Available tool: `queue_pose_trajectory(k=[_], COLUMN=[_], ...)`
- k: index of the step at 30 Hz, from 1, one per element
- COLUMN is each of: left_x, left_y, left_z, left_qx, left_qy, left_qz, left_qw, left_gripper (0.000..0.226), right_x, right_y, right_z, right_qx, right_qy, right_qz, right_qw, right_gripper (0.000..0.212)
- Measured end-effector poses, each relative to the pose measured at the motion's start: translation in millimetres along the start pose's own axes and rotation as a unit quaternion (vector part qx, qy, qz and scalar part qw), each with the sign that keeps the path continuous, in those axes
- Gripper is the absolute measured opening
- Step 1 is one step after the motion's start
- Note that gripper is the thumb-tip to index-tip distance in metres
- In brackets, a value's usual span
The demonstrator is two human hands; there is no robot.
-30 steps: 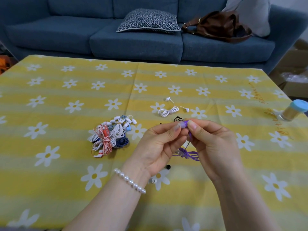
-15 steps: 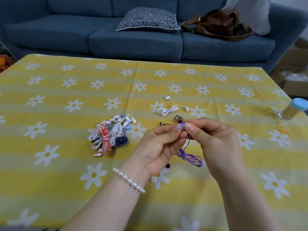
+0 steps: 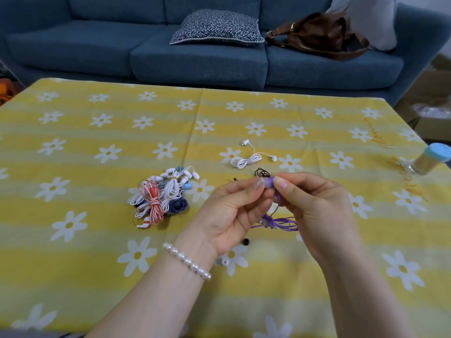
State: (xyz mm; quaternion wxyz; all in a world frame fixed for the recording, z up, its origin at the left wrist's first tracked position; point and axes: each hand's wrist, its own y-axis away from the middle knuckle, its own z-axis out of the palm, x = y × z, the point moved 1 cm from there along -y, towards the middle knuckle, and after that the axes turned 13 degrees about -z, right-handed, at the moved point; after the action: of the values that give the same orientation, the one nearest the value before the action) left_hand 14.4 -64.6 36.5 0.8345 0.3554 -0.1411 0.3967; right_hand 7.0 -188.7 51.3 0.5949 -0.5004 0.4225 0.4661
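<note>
one purple earphone set (image 3: 269, 183) is in hand, raised over the middle of the yellow daisy tablecloth (image 3: 97, 240). our right hand (image 3: 314, 211) pinches the purple bud between thumb and forefinger, and our left hand (image 3: 229, 215) pinches a clear tip (image 3: 259, 184) against the bud's end, so the two hands meet fingertip to fingertip, both clamped on the same small piece. the set's cord, tied in a purple coil (image 3: 283, 222), hangs below the hands, just above the cloth. we judge the step in hand to be work on that tip, though we cannot tell whether it is going on or coming off, and the fingers hide the state of the second bud. one pile of bundled earphones (image 3: 161, 196), white, red and blue, lies to the left, well apart from the hands. one white set (image 3: 246, 161) and one black set (image 3: 262, 172) lie singly just beyond the fingertips. two loose pieces, a black tip (image 3: 246, 241) and a whitish tip (image 3: 224, 262), lie on the cloth near the left wrist. one jar with a blue lid (image 3: 432, 159) stands at the right edge. by our reckoning the purple set is midway. we cannot read which of the lying sets are finished, and the loose tips suggest more sets are left to do.
</note>
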Motion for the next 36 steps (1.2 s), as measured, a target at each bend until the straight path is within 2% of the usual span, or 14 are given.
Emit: queue_pose_trajectory(k=[8,17,25,28,36], left_x=[-3.2,-3.1,-3.0,-1.5,-3.8], left_y=[-1.3,-2.4,-3.1,-2.1,-4.6], left_z=[0.8,-0.2,-0.5,-1.3,-1.5], left_qx=[0.012,-0.016,-0.015,-0.018,0.051], left_qy=[0.025,0.054,0.041,0.002,-0.059], left_qz=[-0.003,-0.014,-0.013,0.005,0.048], left_qw=[1.000,0.998,0.999,1.000,0.996], left_gripper=[0.014,0.016,0.015,0.016,0.009], right_x=[1.9,4.2,1.1,0.5,3.5], right_y=[1.2,0.0,-0.3,-0.7,-0.9], right_z=[3.5,0.2,-1.1,-2.9,-1.7], right_qx=[0.010,0.017,0.020,0.021,0.026], right_qy=[-0.016,-0.016,-0.019,-0.009,0.008], right_qz=[0.010,0.024,0.006,0.004,0.017], right_qw=[1.000,0.999,1.000,1.000,0.999], right_gripper=[0.010,0.014,0.011,0.011,0.015])
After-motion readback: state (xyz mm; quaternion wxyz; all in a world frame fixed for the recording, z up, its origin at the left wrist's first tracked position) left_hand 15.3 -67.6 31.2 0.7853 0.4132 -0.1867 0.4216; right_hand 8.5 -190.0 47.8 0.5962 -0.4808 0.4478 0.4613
